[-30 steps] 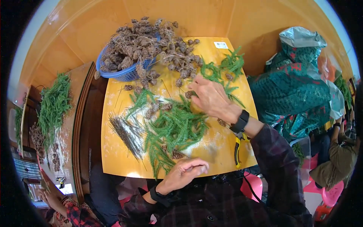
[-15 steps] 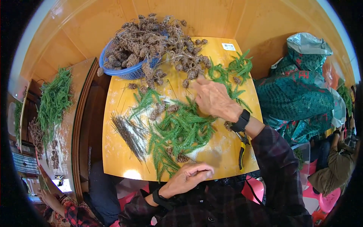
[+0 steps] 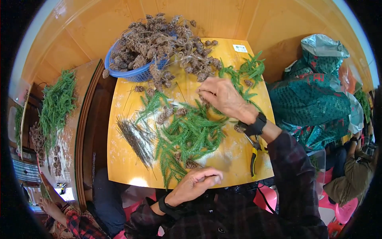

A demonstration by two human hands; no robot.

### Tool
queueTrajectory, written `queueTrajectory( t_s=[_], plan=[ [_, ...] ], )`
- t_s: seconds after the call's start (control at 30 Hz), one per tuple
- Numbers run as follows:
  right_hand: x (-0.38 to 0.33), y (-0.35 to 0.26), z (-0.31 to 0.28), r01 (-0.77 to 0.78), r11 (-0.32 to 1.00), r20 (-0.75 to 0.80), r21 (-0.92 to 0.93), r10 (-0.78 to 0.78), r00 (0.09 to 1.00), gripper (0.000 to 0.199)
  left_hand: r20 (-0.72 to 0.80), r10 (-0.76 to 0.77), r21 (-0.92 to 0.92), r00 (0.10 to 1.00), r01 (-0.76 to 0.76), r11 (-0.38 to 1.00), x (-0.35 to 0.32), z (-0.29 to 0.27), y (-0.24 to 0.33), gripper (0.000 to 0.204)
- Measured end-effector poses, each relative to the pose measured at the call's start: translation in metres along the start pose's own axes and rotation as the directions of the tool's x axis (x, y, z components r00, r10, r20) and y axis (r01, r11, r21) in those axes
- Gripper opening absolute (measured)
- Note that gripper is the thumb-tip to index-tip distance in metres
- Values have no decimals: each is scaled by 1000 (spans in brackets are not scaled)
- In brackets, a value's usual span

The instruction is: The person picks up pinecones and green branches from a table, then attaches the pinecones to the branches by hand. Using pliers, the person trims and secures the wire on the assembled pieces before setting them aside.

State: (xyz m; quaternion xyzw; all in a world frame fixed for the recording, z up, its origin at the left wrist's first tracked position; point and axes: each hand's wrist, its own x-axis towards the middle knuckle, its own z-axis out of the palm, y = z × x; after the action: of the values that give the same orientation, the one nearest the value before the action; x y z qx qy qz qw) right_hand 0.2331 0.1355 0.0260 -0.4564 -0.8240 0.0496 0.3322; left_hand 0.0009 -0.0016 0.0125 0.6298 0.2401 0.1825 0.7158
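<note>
My right hand (image 3: 229, 97) is over the middle of the table, fingers curled down around a small brown pine cone (image 3: 204, 99) that shows below the fingertips. My left hand (image 3: 195, 184) rests at the table's near edge, thumb pressed to curled fingers; whatever it may hold is hidden. Between the hands lies a heap of green artificial pine sprigs (image 3: 195, 131), with a few pine cones (image 3: 163, 114) at its left side. A bundle of thin dark wires (image 3: 137, 141) lies on white powder left of the heap.
A blue basket (image 3: 137, 73) overflows with pine cones at the back left. Yellow-black pliers (image 3: 254, 159) lie right, by my forearm. Dark green plastic bags (image 3: 314, 103) stand beyond the table's right edge. Other people sit at both sides; a side table (image 3: 79, 119) holds more greenery.
My right hand has pulled slightly toward me from the cone pile, its fingers curling, and a pine cone now shows under them. The left hand has barely moved.
</note>
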Motion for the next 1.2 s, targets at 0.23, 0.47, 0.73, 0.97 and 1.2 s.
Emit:
queueTrajectory(
  t_s=[0.23,0.47,0.73,0.97,1.2],
  plan=[
    [-41,-72,-29,-491,525,331,695,374,867,22,-231,68,-33,970,-78,996,-3,-12,0,19],
    [-71,-110,-34,-476,419,413,773,237,879,24,-120,0,-422,993,-51,905,9,-7,21,51],
    [-97,-118,-21,-451,458,236,766,452,860,25,-314,-19,-161,949,-33,986,5,-6,7,26],
    [-103,-139,-15,-387,765,62,515,416,907,13,-390,106,-35,915,-130,991,7,7,-3,14],
    [-123,-135,-10,-324,790,-7,521,384,923,10,-353,158,186,922,-97,978,5,-1,6,11]
  ],
)
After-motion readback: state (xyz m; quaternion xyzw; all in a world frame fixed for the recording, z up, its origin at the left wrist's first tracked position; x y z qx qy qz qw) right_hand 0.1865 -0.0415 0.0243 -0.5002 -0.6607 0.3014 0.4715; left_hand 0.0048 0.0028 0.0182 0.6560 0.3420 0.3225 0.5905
